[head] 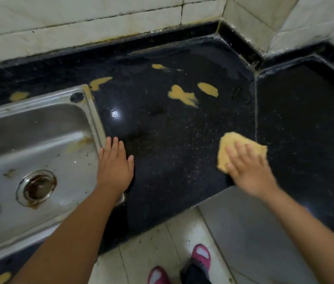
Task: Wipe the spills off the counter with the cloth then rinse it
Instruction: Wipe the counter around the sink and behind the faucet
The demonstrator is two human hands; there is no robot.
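Dark speckled worktop (162, 140), running into a corner, with a second slab to the right. Steel sink (45, 140) set in at the left, with rust around its drain and a yellowish streak on its inner wall.

Wiping step in hand, and judged only begun: yellow spills (182, 96) lying untouched towards the back wall, well apart from the cloth. Two large patches side by side near the middle, a thinner one behind them, one at the sink's back corner, two more behind the sink at far left, and one more at the bottom left edge of the view.

Yellow cloth (231, 142) flat on the worktop near the front edge, just beside the seam of the two slabs. Right hand (248, 171) pressing on top of it with straight, spread fingers, not clenched, somewhat blurred. Left hand (114, 165) released, resting flat on the worktop against the sink's right rim, holding nothing.

Next move, as a judgement: push the cloth forward and left to the two large patches, keeping the palm flat, then gather the remaining spots, also those behind the sink. Rinsing not yet due. No tap in view.

Pink shoes (201, 255) on the tiled floor below.

No brand, label or readable writing anywhere.
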